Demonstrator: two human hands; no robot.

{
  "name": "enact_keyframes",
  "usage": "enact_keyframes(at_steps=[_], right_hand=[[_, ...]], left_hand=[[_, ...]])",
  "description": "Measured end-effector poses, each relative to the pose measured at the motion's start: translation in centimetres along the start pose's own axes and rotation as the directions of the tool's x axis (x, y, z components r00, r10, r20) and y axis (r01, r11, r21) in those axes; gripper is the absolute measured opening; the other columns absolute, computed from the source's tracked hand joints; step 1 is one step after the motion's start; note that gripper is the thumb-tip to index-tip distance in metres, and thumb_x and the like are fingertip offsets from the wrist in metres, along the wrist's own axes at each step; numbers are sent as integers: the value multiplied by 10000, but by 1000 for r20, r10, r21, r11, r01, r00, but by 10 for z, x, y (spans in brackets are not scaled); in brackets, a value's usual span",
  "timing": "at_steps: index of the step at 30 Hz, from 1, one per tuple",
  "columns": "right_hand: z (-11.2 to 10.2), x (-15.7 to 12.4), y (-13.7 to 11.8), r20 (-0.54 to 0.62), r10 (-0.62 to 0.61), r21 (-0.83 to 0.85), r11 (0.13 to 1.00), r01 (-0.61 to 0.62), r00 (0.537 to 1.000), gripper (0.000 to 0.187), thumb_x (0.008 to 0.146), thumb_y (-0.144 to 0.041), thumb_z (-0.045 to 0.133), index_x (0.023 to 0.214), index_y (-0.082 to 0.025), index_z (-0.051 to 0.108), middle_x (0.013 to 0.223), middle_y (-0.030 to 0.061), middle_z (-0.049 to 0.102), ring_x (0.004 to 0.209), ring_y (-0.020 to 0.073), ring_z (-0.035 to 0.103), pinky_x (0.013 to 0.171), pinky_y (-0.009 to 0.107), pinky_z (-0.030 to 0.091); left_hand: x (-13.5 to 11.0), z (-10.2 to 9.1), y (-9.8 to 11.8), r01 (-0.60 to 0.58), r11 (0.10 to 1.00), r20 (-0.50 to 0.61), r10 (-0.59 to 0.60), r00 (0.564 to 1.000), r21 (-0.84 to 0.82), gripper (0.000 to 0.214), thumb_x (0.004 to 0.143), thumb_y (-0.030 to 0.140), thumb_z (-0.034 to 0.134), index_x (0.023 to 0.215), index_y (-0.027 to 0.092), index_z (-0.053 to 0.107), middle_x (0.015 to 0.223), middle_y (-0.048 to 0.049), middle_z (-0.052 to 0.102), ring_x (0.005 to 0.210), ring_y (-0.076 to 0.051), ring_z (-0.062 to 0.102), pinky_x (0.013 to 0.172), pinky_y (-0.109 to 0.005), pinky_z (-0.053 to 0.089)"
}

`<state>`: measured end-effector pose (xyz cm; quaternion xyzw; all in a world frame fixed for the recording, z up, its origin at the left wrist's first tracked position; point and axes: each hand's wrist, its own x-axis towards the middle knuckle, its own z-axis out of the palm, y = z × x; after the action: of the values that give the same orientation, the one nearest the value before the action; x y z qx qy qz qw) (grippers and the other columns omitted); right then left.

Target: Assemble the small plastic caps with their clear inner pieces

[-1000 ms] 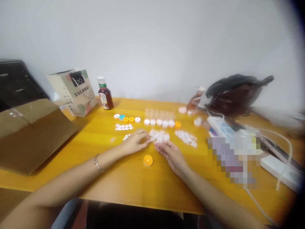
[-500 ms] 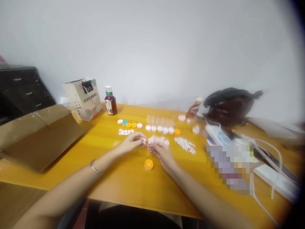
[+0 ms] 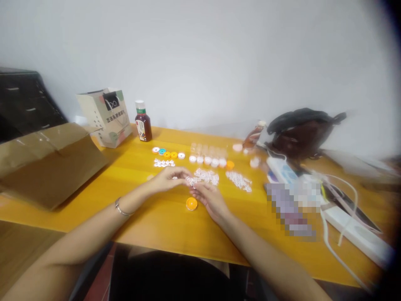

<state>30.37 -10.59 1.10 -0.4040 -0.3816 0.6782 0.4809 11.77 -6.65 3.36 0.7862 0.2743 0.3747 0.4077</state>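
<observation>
In the head view, my left hand pinches a small white plastic piece between thumb and fingers. My right hand meets it there, its fingertips closed on the same piece or one beside it. Just below them sits a round orange cap-like part with a pale rim underneath. Behind the hands lies a heap of small white pieces, partly hidden by my fingers. A second heap of white pieces is to the right. Small white parts stand in rows beyond my left hand.
Beyond are white, teal and orange discs, clear cups and white caps. A dark red bottle, paper bag and cardboard box stand left. Right are power strips, cables and a dark bag.
The view has tilted down slightly, so the table sits higher in the picture. My hands remain together at the small white piece, with the right fingertips shifted slightly.
</observation>
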Motion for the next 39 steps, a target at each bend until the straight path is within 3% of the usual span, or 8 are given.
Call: enact_keyframes(at_steps=[3, 6, 10, 15, 25, 39], right_hand=[[2, -6, -2, 30, 22, -11, 1000, -21, 999, 162, 632, -302, 725, 716, -167, 693, 691, 15, 690, 633, 78, 614, 680, 197, 471], [3, -10, -2, 71, 30, -18, 999, -29, 997, 161, 650, -301, 716, 741, -169, 701, 725, 20, 698, 650, 76, 621, 684, 188, 472], [4, -13, -2, 126, 35, -15, 999, -33, 991, 165, 655, -290, 716, 768, -170, 709, 744, 22, 703, 669, 80, 628, 703, 190, 474], [7, -17, -5, 133, 37, -7, 999, -36, 990, 163, 656, -259, 716, 794, -173, 709, 762, 27, 712, 671, 82, 632, 705, 195, 476], [7, -19, -9, 150, 101, 16, 994, -105, 983, 156, 637, -209, 728, 788, -172, 712, 719, 12, 706, 650, 65, 623, 689, 174, 475], [3, -16, -6, 169, 107, -33, 994, -103, 980, 171, 610, -256, 748, 756, -174, 716, 687, 1, 688, 647, 70, 616, 673, 177, 470]], left_hand=[[0, -4, 6, -203, 959, -11, 209, 978, 198, 173, 742, 231, 644, 904, 170, 644, 857, -52, 600, 785, -132, 556, 738, -277, 453], [0, -7, 11, -303, 933, 47, 299, 953, 193, 183, 761, 210, 624, 942, 190, 639, 951, -73, 595, 886, -153, 559, 808, -308, 449], [-1, -8, 13, -244, 960, 164, 221, 961, 138, 195, 794, 202, 585, 983, 178, 621, 953, -80, 626, 888, -150, 581, 808, -298, 458], [-2, -8, 13, -141, 982, 159, 119, 980, 129, 199, 794, 239, 586, 974, 167, 629, 883, -70, 648, 811, -136, 601, 753, -270, 478], [-3, -13, 11, -177, 981, 203, 158, 966, 82, 239, 800, 187, 581, 1034, 196, 632, 930, -76, 652, 846, -131, 609, 758, -260, 487], [-5, -7, 18, -230, 952, 238, 179, 954, 204, 247, 831, 204, 540, 1066, 199, 620, 944, -83, 640, 862, -138, 603, 768, -269, 490]])
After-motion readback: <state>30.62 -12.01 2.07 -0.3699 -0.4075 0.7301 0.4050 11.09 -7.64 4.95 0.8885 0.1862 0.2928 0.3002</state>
